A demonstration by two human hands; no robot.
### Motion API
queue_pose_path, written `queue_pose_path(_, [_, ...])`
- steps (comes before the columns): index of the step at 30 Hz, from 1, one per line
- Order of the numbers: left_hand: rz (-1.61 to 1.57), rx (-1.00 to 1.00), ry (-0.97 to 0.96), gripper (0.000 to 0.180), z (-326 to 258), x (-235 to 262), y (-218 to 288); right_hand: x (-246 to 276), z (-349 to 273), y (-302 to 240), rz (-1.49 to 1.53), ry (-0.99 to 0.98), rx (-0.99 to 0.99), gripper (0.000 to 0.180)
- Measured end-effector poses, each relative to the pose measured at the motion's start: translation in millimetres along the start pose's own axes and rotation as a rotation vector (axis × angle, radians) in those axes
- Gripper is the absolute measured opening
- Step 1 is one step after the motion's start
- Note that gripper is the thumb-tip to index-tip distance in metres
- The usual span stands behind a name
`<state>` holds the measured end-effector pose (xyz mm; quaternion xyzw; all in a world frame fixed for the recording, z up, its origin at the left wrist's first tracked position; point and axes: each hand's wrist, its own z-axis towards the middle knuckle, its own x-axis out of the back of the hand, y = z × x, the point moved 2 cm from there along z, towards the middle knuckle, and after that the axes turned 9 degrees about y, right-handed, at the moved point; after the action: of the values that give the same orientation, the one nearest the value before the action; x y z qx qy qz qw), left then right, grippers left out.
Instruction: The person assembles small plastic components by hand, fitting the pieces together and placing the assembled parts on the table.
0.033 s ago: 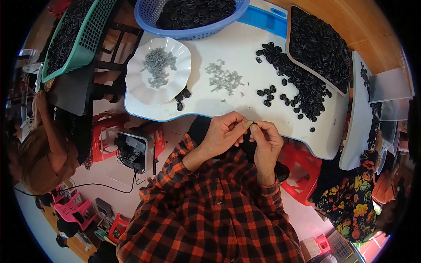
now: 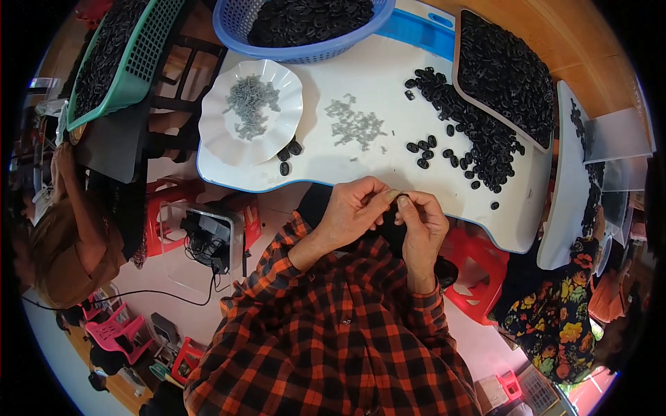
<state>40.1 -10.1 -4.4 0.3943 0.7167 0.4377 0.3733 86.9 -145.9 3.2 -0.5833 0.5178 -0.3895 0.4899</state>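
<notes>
- Left hand point(image 2: 357, 208) and right hand point(image 2: 421, 225) raised together at near edge of white worktop point(image 2: 388, 163), fingertips meeting.
- Each grip pinched shut on small dark piece point(image 2: 395, 202) between them.
- Unchanged from earlier frame.

Small hand-assembly workshop, piecework type. White desk point(image 2: 361, 163) carries loose black plastic parts point(image 2: 479, 139) and small grey metal clips point(image 2: 355, 126), with bulk stock in a blue basket point(image 2: 312, 48), a green basket point(image 2: 132, 69) and a tray point(image 2: 506, 76). Other seated people work close by among plastic stools point(image 2: 111, 333) on a bare floor.
</notes>
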Motion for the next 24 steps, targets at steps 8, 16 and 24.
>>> queue_pose_path(8, [0.777, -0.743, 0.424, 0.011, 24.0, 27.2, 18.4, -2.1, 0.9, -5.9, -0.105, 0.059, -0.057, 0.014])
queue_pose_path(16, [1.035, -0.774, 0.366, 0.014, 35.7, 27.7, 20.2, -0.8, 0.5, -2.3, -0.121, 0.025, -0.048, 0.015])
queue_pose_path(24, [1.126, -0.810, 0.341, 0.014, 36.9, 25.5, 24.0, 0.2, 1.8, -3.9, -0.127, 0.015, -0.040, 0.017])
